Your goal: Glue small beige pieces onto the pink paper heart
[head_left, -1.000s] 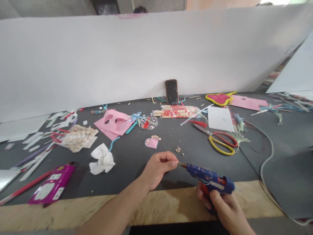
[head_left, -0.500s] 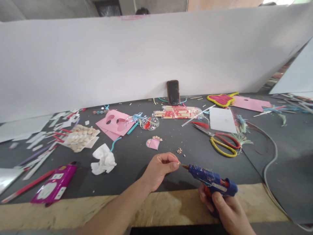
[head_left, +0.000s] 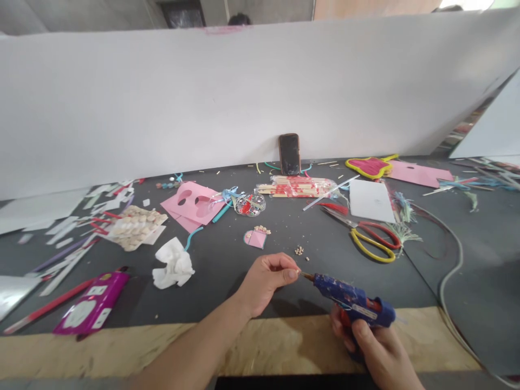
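Note:
My right hand (head_left: 376, 344) is wrapped round the handle of a blue hot glue gun (head_left: 351, 298), whose nozzle points left. The nozzle tip meets the fingertips of my left hand (head_left: 270, 279), which are pinched together. What they pinch is a tiny pale piece, mostly hidden; it resembles the small beads (head_left: 299, 251) lying just beyond the nozzle. Behind my left hand lies a small pink paper shape (head_left: 256, 239) with a dark outline and several pale beads along its upper right edge.
Red-and-yellow-handled scissors (head_left: 371, 238) and a white card (head_left: 370, 200) lie to the right, near a grey cable (head_left: 459, 254). At left are crumpled tissue (head_left: 174, 264) and a purple packet (head_left: 94, 304). A phone (head_left: 290, 154) leans on the white partition (head_left: 203, 103) behind packed sticks (head_left: 298, 187).
The view has shifted very slightly. Both hands and the glue gun keep nearly the same pose, with the nozzle still at my left fingertips.

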{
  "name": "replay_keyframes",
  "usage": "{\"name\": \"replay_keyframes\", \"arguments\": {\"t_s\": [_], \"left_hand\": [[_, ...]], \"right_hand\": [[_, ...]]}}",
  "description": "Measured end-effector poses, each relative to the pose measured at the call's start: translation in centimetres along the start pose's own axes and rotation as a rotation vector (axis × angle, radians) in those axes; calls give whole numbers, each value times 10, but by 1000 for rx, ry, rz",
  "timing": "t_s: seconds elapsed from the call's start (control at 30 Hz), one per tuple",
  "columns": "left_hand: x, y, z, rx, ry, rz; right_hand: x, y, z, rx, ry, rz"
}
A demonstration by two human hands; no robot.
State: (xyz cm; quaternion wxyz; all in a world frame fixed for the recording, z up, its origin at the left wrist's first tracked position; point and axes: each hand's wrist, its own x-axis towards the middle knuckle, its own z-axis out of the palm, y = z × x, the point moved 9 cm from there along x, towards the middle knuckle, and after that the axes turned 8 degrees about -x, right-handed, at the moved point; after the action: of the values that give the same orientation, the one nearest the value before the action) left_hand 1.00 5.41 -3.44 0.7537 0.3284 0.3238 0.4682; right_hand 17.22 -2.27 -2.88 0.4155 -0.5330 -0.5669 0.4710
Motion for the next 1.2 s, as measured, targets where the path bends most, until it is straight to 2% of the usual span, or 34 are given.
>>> {"name": "replay_keyframes", "arguments": {"t_s": [0.2,0.43,0.57,0.7,0.93,1.2], "left_hand": [[0,0,0,12,-9,7],[0,-1,-1,21,1,0],[1,-1,-1,6,-4,0],[1,0,-1,24,3,6],[1,1,-1,27,4,10],[0,2,0,26,-5,9]], "right_hand": [[1,-2,1,-53,-56,-35],[1,0,-2,-33,-1,10],[0,-1,3,-43,-35,12],[-1,0,-1,-6,23,41],[1,1,3,-56,-79,7],[-2,0,2,0,23,64]]}}
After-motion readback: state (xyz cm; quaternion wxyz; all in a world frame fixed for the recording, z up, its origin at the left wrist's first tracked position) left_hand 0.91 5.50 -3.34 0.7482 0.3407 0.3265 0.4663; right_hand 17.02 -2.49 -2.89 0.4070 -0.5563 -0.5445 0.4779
